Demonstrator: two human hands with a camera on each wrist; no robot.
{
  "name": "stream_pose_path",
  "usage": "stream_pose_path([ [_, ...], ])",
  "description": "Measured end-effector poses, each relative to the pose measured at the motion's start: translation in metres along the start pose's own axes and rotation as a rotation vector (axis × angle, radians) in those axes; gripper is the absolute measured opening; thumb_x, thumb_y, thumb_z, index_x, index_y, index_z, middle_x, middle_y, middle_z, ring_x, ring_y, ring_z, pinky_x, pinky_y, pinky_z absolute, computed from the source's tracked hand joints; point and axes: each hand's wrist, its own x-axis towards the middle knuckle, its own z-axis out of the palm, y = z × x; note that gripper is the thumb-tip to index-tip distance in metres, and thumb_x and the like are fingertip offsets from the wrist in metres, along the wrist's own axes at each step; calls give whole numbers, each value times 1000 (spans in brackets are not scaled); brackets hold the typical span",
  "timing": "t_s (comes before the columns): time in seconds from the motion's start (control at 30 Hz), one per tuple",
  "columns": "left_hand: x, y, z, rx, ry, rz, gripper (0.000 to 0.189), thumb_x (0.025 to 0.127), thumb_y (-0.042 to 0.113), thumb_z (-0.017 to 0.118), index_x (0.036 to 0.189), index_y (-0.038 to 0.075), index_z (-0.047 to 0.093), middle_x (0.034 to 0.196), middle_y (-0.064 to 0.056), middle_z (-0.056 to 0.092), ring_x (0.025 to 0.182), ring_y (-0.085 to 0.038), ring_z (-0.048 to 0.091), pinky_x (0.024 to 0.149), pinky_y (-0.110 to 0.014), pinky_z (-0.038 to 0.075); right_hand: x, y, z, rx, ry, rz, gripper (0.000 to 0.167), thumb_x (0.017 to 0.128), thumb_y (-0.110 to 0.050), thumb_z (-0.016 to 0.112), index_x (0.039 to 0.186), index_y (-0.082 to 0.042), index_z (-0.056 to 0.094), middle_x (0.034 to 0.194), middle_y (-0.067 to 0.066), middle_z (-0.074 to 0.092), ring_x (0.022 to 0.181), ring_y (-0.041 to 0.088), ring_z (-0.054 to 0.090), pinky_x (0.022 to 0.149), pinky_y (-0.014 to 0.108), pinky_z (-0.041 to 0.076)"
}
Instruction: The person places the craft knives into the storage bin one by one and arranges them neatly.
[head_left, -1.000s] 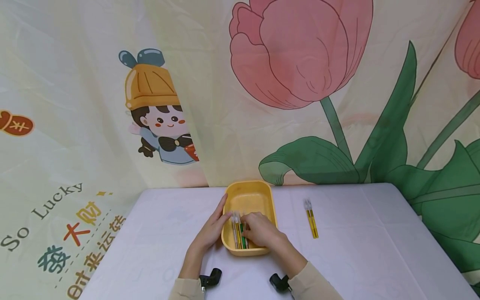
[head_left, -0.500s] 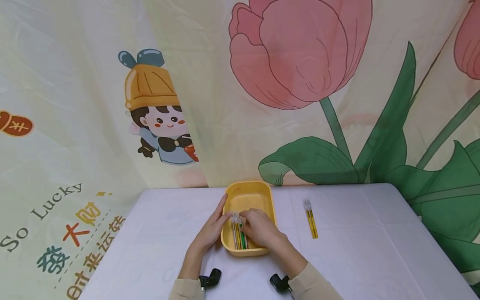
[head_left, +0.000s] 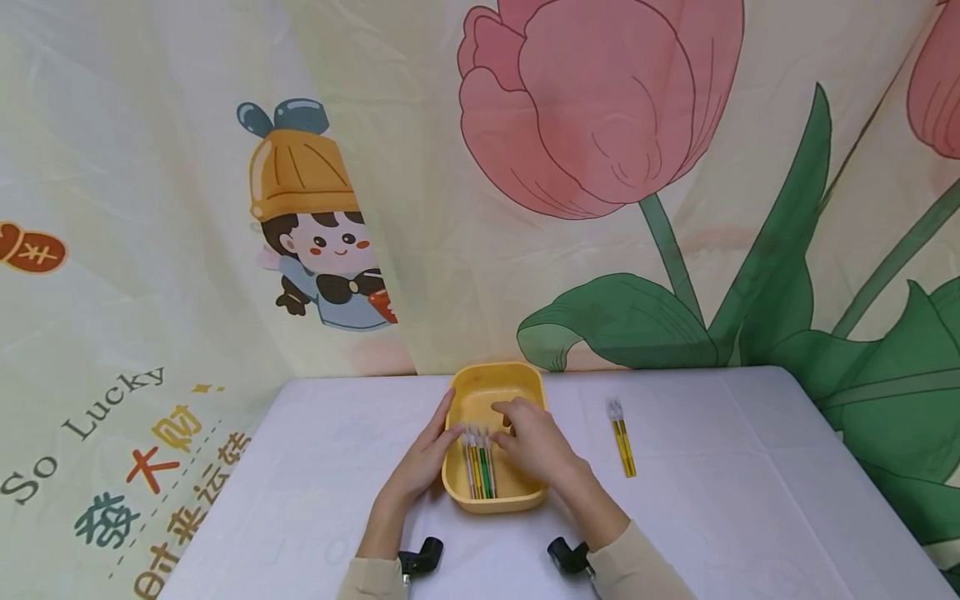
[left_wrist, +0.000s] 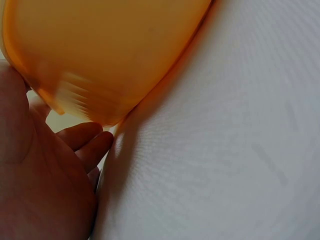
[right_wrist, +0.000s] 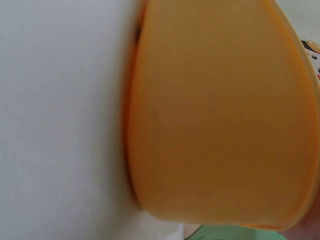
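Observation:
A yellow plastic tray stands on the white-covered table. Several slim pen-like sticks in silver, yellow and green, with clear pale ends, lie side by side in its near left part. My left hand holds the tray by its left side, thumb over the rim and fingers against the outer wall, as the left wrist view also shows. Over the right half of the tray hovers my right hand, its fingers loosely bent, with nothing seen between them. The right wrist view is mostly filled by the tray's outer wall.
To the right of the tray, two yellow sticks with clear ends lie together on the table. A printed curtain hangs right behind the table's far edge. Black wrist cameras sit at both sleeves.
My right hand has come away from the sticks, moving up and to the right, and its fingers have spread. The row of sticks now shows fully. My left hand and the tray stay put.

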Motion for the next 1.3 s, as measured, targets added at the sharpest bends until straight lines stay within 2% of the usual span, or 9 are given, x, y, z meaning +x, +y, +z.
stream_pose_path([
  [0.13,0,1,0,-3,-2,0,64,108,48,49,163,51,16,173,16,15,163,-20,9,131,-54,8,0,3,-12,5,60,-20,45,94,-17,79,136,-6,67,104,7,70,88,16,61,73,28,55],
  [0.33,1,2,-1,6,0,-1,62,110,41,47,163,51,16,173,16,14,163,-19,8,131,-54,7,-2,5,-24,30,107,20,44,93,-18,79,135,-8,68,103,6,69,85,15,59,70,25,55],
  [0.6,2,2,-1,4,-1,-1,62,111,39,46,163,50,16,173,16,14,163,-19,8,131,-53,7,-1,8,-30,33,130,43,46,93,-19,80,136,-9,67,108,8,68,83,14,57,69,23,53],
  [0.83,2,1,0,4,-2,2,62,111,39,46,164,49,15,173,16,14,163,-19,8,131,-53,7,-2,10,-34,23,158,40,47,92,-17,81,135,-7,68,106,5,66,82,13,58,68,24,53],
  [0.97,1,2,0,0,-1,6,62,111,39,46,164,48,15,173,16,14,163,-19,8,131,-53,7,-1,13,-37,17,171,40,48,91,-17,81,135,-5,67,106,8,67,82,14,57,67,24,53],
  [1.3,3,1,2,-8,3,3,62,111,36,46,165,47,16,173,16,14,163,-17,8,131,-52,6,-2,19,-45,7,210,74,50,91,-19,82,137,-8,67,107,7,69,85,16,58,72,28,53],
])
